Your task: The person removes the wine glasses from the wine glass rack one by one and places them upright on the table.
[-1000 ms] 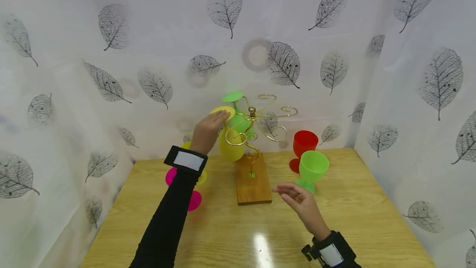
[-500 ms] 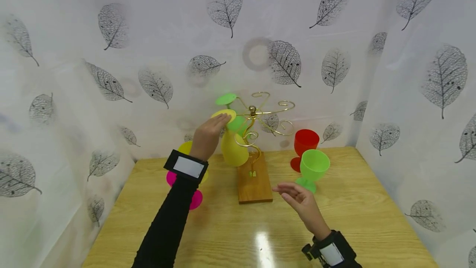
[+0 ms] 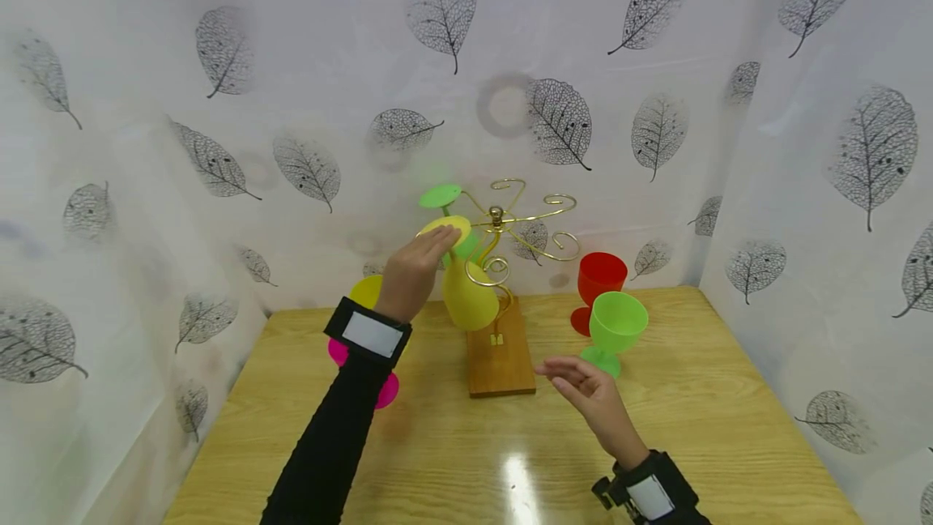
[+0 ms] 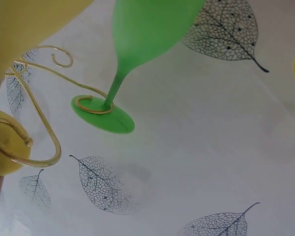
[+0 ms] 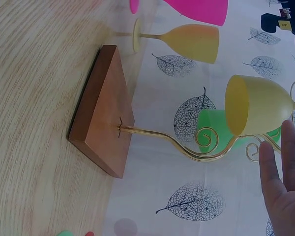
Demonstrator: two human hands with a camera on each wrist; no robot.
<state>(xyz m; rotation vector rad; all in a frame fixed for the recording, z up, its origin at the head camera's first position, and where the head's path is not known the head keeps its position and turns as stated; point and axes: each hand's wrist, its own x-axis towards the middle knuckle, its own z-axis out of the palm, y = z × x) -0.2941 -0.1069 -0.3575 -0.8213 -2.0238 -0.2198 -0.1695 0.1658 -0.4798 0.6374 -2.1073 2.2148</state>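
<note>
My left hand [image 3: 411,274] rests straight fingers on the round foot of a yellow goblet [image 3: 470,298], its thumb out of sight. That goblet hangs upside down and tilted, a gold curl of the goblet rack [image 3: 498,221] looping round its stem in the left wrist view. Behind it a green goblet [image 4: 147,34] hangs upside down from another curl. Low over the table, in front of the rack's wooden base [image 3: 503,363], my right hand [image 3: 590,403] stays with relaxed fingers, holding nothing. Several of the rack's curled arms carry no goblet.
On the right a red goblet [image 3: 602,274] and a green goblet [image 3: 618,322] stand upright on the wooden table [image 3: 452,460]. Left of the rack, partly behind my left arm, are another yellow goblet [image 3: 364,290] and pink goblets [image 5: 204,7]. A leaf-patterned curtain [image 3: 350,47] surrounds the table.
The rack's top has turned: the hanging yellow goblet has come right and slightly nearer, the hanging green one has shifted left. My left hand has moved along with the yellow goblet. My right hand stays put.
</note>
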